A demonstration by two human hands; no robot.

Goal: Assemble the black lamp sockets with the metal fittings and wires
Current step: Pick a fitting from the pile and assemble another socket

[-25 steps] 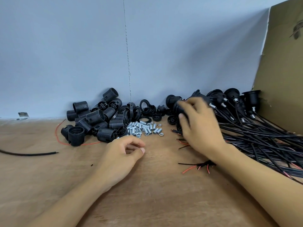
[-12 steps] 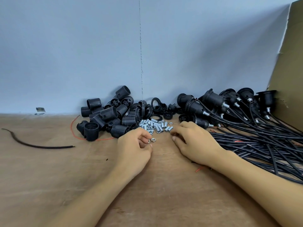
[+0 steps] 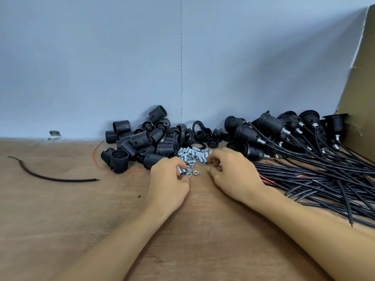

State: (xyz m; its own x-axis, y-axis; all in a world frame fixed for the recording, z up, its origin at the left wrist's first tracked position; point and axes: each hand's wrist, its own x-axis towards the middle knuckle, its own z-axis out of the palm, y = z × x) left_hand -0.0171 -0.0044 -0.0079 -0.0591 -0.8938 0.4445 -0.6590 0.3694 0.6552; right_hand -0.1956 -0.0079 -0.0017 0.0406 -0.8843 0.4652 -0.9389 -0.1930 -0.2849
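On a brown wooden surface (image 3: 60,209), our left hand (image 3: 170,181) pinched a small silver threaded tube (image 3: 180,170) at the near edge of a heap of silver metal fittings (image 3: 193,154). Our right hand (image 3: 233,173), just right of it, curled its fingers onto the heap; we could not tell whether it held anything. Black ribbed plastic lamp sockets (image 3: 140,140) lay piled far left. Wired black sockets (image 3: 269,123) and loose black wires (image 3: 324,176) lay to the right.

Around the metal fittings (image 3: 193,156), bare wooden table (image 3: 81,209) gives room from 6 to 9 o'clock save a loose black wire scrap (image 3: 60,180) at 9, while socket shells (image 3: 138,142) crowd 10 to 11, the wall (image 3: 121,67) closes 12, and wired sockets (image 3: 269,123) with cables (image 3: 324,175) block 1 to 4.
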